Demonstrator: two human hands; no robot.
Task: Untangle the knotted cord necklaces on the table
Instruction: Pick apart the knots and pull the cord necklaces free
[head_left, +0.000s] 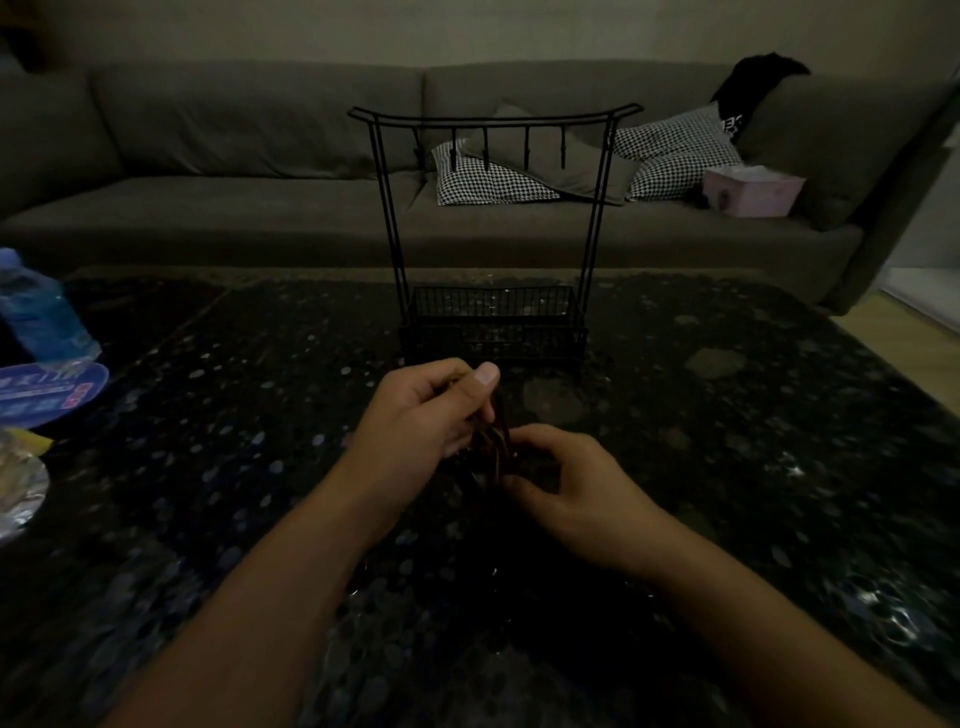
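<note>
A bundle of brown cord necklaces hangs between my two hands above the dark speckled table. My left hand is raised and pinches the upper part of the cords between thumb and curled fingers. Lower and to the right, my right hand grips the lower end of the bundle with curled fingers. The knot itself is too dark to make out. A black wire jewellery stand with several hooks and a mesh basket base stands just behind my hands.
A blue plastic bottle, a blue packet and a foil wrapper lie at the table's left edge. Behind the table runs a grey sofa with checked cushions and a pink tissue box.
</note>
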